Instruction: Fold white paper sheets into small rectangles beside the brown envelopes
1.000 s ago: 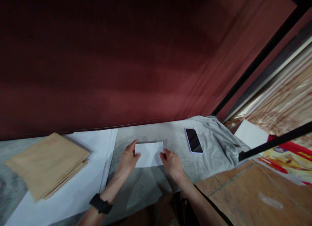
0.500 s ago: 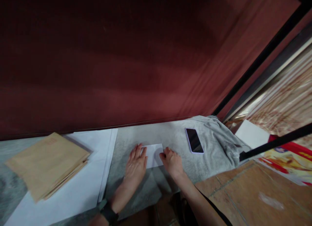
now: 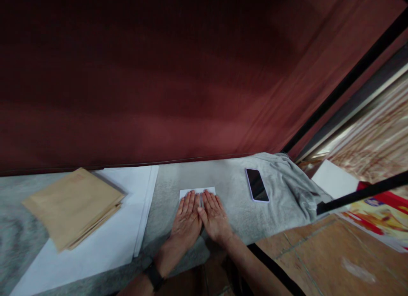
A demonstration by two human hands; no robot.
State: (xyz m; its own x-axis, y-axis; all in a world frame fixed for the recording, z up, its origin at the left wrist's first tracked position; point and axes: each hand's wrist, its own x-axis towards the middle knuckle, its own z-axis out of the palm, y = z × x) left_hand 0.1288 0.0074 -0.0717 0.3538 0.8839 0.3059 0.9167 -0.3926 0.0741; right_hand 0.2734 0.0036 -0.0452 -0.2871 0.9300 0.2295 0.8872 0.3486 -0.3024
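A small piece of white paper (image 3: 198, 190), seemingly folded, lies on the grey cloth (image 3: 172, 177). My left hand (image 3: 187, 217) rests flat on its left part, fingers stretched out and pointing away from me. Beside it my right hand (image 3: 216, 219) lies flat on the right part, its thumb touching the left hand. Only the paper's far strip and its upper corners show; the two palms and fingers hide the rest.
A phone (image 3: 257, 185) lies to the right on the cloth. On the left, a stack of brown envelopes (image 3: 75, 206) sits on large white sheets (image 3: 111, 245). A dark red panel (image 3: 159, 130) rises behind. A colourful box (image 3: 382, 215) stands on the tiled floor (image 3: 306, 253).
My right hand has gone from curled fingers at the paper's right edge to lying flat on it. My left hand has slid onto the paper, and both hands now meet.
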